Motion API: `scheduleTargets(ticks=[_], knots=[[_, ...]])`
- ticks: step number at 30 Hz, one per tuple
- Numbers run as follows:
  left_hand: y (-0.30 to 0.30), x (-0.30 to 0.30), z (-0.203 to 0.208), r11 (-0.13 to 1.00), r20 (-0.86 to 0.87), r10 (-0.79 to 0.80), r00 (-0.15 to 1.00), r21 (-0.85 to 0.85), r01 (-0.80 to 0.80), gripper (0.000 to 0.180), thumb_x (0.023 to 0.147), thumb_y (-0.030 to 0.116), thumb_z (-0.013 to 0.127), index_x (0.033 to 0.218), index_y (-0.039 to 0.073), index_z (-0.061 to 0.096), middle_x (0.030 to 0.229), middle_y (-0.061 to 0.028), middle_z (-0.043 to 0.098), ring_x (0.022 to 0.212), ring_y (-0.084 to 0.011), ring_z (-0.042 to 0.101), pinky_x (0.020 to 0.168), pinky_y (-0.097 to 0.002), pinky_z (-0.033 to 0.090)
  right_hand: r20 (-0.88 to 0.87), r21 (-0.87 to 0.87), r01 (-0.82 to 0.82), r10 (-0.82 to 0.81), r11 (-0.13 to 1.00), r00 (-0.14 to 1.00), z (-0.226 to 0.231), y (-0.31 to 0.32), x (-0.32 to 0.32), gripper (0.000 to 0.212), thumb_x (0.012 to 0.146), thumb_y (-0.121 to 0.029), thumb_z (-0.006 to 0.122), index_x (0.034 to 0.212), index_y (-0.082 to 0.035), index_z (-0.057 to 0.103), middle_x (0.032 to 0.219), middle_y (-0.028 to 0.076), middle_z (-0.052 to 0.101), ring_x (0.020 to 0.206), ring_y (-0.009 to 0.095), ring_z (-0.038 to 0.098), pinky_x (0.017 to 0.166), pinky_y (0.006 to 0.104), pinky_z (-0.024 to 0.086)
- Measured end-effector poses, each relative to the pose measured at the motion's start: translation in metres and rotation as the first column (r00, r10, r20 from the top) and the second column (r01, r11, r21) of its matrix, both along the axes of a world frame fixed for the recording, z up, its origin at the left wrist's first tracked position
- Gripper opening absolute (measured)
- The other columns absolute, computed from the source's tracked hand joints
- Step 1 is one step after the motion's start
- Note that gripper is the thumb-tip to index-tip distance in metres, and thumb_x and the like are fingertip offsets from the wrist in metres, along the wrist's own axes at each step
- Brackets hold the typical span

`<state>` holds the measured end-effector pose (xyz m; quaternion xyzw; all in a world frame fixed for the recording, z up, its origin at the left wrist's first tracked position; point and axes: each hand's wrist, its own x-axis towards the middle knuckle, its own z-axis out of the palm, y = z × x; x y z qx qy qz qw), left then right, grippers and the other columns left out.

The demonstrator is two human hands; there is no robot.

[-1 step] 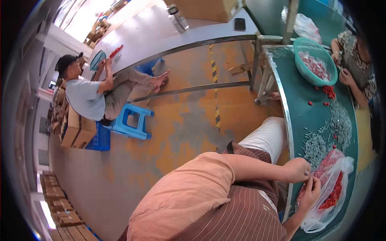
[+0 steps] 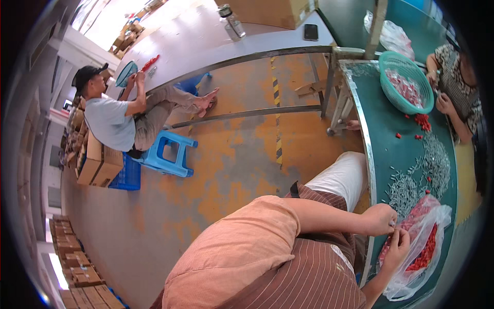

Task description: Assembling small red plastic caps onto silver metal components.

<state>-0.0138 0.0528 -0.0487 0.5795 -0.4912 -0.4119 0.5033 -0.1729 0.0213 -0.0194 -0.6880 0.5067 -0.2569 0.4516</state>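
Observation:
Above the near edge of the green table, my left hand (image 2: pixel 380 219) is closed in a pinch, with a small pale piece (image 2: pixel 392 223) showing at its fingertips. My right hand (image 2: pixel 399 248) meets it from below, thumb and fingers pressed together; what they grip is too small to make out. Beside and partly behind the hands lies a clear plastic bag (image 2: pixel 440 219) with small red parts (image 2: pixel 426 255) in it. A heap of short silver metal pins (image 2: pixel 404 191) spreads on the table just beyond, with a few red parts among them.
A green basket (image 2: pixel 387 87) of red and silver pieces stands farther along the green table (image 2: pixel 378 147). Across the table a co-worker's hands (image 2: pixel 443 103) hold something small. To the left, another person (image 2: pixel 110 121) sits at a white table (image 2: pixel 188 44) near a blue stool (image 2: pixel 170 154).
The view has shifted very slightly. My hands stay together in the same pinch, and nothing is plainly taken up or let go.

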Motion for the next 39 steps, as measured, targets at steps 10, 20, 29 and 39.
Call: scheduleTargets(ticks=[10, 20, 29, 39], knots=[[0.001, 0.016, 0.005, 0.996, -0.234, 0.015, 0.972, 0.092, 0.006, 0.014, 0.069, 0.012, 0.070, 0.072, 0.000, 0.063, 0.068, -0.0136, 0.063, 0.066, -0.0251, 0.062, 0.064, -0.0363, 0.049, 0.105, 0.014, -0.060, 0.058, 0.998, 0.993, -0.012, -0.018, 0.010, 0.009, 0.091, -0.002, 0.055, 0.082, -0.003, 0.053, 0.071, -0.004, 0.050, 0.062, 0.002, 0.041, 0.056, 0.0177, 0.033], [0.013, 0.037, -0.013, 0.963, -0.137, -0.075, 0.988, 0.249, 0.108, 0.028, 0.086, 0.028, 0.065, 0.097, 0.002, 0.065, 0.090, -0.0098, 0.066, 0.081, -0.0151, 0.060, 0.071, -0.0304, 0.049, -0.066, -0.075, -0.221, 0.216, 0.972, 0.974, 0.010, 0.009, 0.045, 0.014, 0.082, -0.005, 0.058, 0.094, -0.003, 0.064, 0.079, 0.010, 0.063, 0.070, 0.015, 0.058, 0.067, 0.0275, 0.046], [0.009, 0.039, -0.026, 0.977, -0.147, -0.089, 0.985, 0.177, 0.115, 0.011, 0.094, 0.009, 0.050, 0.091, -0.002, 0.052, 0.070, -0.0054, 0.058, 0.066, -0.0107, 0.056, 0.060, -0.0257, 0.046, -0.398, -0.408, -0.123, -0.056, 0.905, 0.916, -0.042, -0.082, 0.046, 0.026, 0.080, -0.016, 0.065, 0.103, -0.003, 0.061, 0.097, 0.017, 0.059, 0.091, 0.034, 0.060, 0.078, 0.0413, 0.049], [0.010, 0.051, -0.033, 0.960, -0.216, -0.006, 0.976, 0.272, 0.066, 0.012, 0.091, 0.009, 0.058, 0.092, -0.003, 0.059, 0.073, -0.0046, 0.061, 0.069, -0.0107, 0.059, 0.066, -0.0250, 0.050, -0.394, -0.435, -0.172, -0.015, 0.884, 0.919, -0.069, -0.117, 0.040, 0.015, 0.080, -0.014, 0.063, 0.091, -0.005, 0.067, 0.093, 0.013, 0.061, 0.089, 0.033, 0.061, 0.077, 0.0398, 0.049]])
